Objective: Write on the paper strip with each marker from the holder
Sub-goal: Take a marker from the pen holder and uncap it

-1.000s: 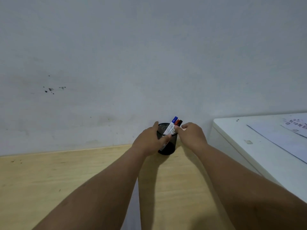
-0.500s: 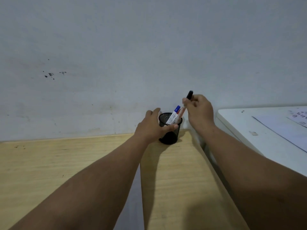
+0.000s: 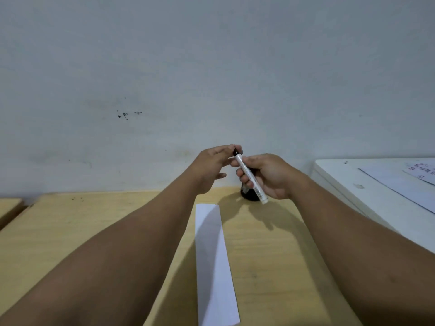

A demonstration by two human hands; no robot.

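My right hand (image 3: 269, 176) grips a white marker (image 3: 250, 177) by its barrel, held slanted above the desk. The marker's black cap points up and left, and the fingertips of my left hand (image 3: 213, 165) pinch that cap. Behind and below the hands stands the black mesh holder (image 3: 249, 195), mostly hidden by my right hand and the marker; its contents cannot be seen. A long white paper strip (image 3: 213, 267) lies flat on the wooden desk (image 3: 82, 231) between my forearms, running from near the holder toward me.
A grey wall rises directly behind the desk. A white table (image 3: 367, 196) stands to the right, with printed sheets (image 3: 404, 180) on it. A second wooden surface (image 3: 9, 208) shows at the far left edge.
My right hand lifted the black-capped marker out of the holder and brought it toward me. My left hand let go of the holder and took the marker's cap. The view tilted down, revealing the paper strip.
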